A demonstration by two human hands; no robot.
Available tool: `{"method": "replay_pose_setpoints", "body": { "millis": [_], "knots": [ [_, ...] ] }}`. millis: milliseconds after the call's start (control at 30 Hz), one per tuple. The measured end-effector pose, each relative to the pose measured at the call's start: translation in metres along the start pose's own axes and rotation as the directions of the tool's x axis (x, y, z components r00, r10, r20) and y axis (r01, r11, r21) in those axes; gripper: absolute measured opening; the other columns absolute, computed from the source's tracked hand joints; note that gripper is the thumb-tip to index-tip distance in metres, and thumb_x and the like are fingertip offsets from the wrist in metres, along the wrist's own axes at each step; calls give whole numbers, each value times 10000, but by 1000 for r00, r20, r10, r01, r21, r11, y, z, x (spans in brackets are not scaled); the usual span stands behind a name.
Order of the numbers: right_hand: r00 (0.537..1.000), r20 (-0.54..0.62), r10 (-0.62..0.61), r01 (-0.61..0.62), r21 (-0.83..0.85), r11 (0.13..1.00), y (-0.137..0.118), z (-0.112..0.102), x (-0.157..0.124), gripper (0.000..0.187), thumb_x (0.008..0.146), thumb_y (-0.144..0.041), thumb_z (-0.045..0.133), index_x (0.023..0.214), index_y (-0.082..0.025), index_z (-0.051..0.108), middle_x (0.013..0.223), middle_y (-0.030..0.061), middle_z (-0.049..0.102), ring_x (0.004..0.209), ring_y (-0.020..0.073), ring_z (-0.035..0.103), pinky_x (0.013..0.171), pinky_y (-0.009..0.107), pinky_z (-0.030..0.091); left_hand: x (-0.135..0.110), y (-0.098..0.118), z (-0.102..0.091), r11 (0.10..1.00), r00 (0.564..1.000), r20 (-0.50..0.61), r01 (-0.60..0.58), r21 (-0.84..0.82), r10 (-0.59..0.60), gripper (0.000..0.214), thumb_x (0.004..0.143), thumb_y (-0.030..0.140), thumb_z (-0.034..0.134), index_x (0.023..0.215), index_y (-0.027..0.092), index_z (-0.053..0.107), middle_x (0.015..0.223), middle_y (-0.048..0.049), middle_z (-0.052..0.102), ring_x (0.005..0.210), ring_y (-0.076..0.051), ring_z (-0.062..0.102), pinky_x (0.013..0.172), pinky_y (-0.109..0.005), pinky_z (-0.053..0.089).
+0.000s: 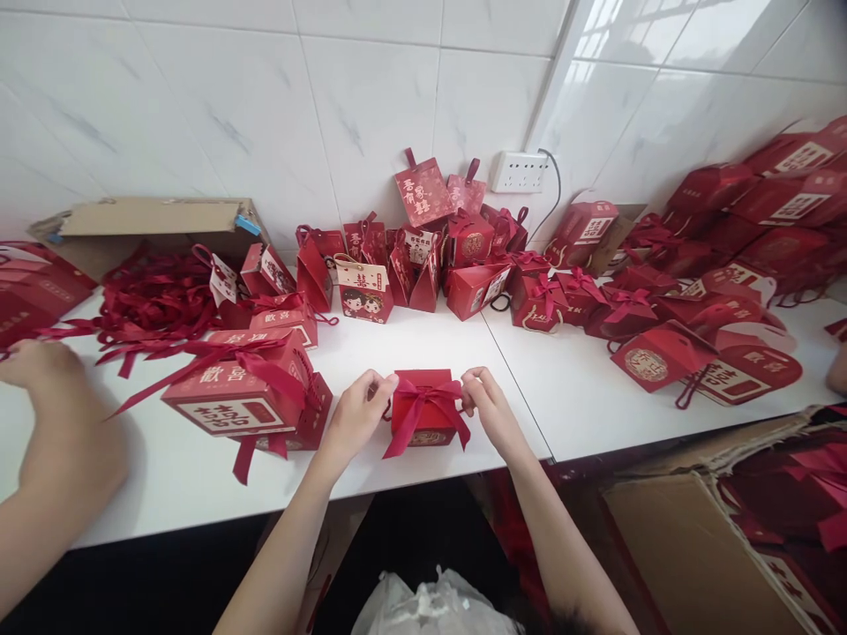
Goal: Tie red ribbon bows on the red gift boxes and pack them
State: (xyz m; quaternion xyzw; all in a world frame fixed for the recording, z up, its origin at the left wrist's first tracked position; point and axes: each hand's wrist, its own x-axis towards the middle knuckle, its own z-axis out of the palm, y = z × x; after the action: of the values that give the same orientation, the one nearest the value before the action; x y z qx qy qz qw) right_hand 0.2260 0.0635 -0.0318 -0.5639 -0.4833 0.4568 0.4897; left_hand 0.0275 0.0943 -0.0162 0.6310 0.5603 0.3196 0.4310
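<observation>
Small red box (438, 422) sits on the white table (165, 476) straight ahead, red bow (425, 399) across its top. Left to right: co-worker's hand (30, 362), ribbon pile (155, 295), bigger bow-tied box (228, 414), my left hand (357, 410) pinching the bow's left loop, my right hand (490, 401) pinching its right loop, carton (681, 547) holding more boxes (760, 503).

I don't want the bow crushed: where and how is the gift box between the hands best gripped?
Probably by its lower side walls, from left and right: the red gift box stands upright, its ribbon bow spread across the upper front.
</observation>
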Motion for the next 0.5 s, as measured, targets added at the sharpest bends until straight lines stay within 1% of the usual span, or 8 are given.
{"method": "replay_pose_setpoints", "body": {
  "millis": [67,100,167,267,400,500],
  "knots": [
    [1000,-5,29,-29,-79,996,0,3,2,424,839,-586,414,648,-207,408,569,-43,386,529,119,386,518,261,365,3,5,4,989,1000,-10,28,143,-26,423,810,551,424,581,199,369,530,48,399,521,-115,396,527,-245,306],
    [999,12,43,-42,-109,993,1,4,2,454,836,-595,416,608,-204,395,572,-35,388,532,118,381,509,260,346,4,7,6,984,1000,-11,30,178,-28,421,808,536,434,568,197,361,526,49,395,520,-113,386,524,-245,297],
    [997,42,57,-51,-121,991,2,7,3,461,820,-590,452,581,-199,397,565,-33,391,532,117,373,498,255,316,5,6,10,984,1000,-11,18,176,-17,385,809,476,449,566,198,338,524,53,375,517,-109,362,515,-242,279],
    [998,51,37,-35,-42,999,3,8,3,437,784,-566,518,583,-200,388,557,-46,383,518,105,355,490,239,291,1,-2,16,999,999,-24,-25,47,26,352,816,409,441,576,203,286,537,56,313,517,-102,319,504,-239,262],
    [994,99,34,-44,97,994,6,7,2,445,749,-569,567,581,-202,378,547,-60,361,499,92,324,481,226,271,-9,-12,25,986,996,-64,-74,-149,65,344,844,406,431,595,203,305,571,49,305,540,-102,325,519,-232,285],
    [992,116,45,-65,169,983,11,5,3,453,729,-566,599,572,-202,380,533,-67,341,485,86,295,475,224,255,-14,-15,30,976,993,-92,-94,-196,77,341,857,400,427,602,204,312,580,46,314,547,-104,331,521,-230,293]
  ]
}}
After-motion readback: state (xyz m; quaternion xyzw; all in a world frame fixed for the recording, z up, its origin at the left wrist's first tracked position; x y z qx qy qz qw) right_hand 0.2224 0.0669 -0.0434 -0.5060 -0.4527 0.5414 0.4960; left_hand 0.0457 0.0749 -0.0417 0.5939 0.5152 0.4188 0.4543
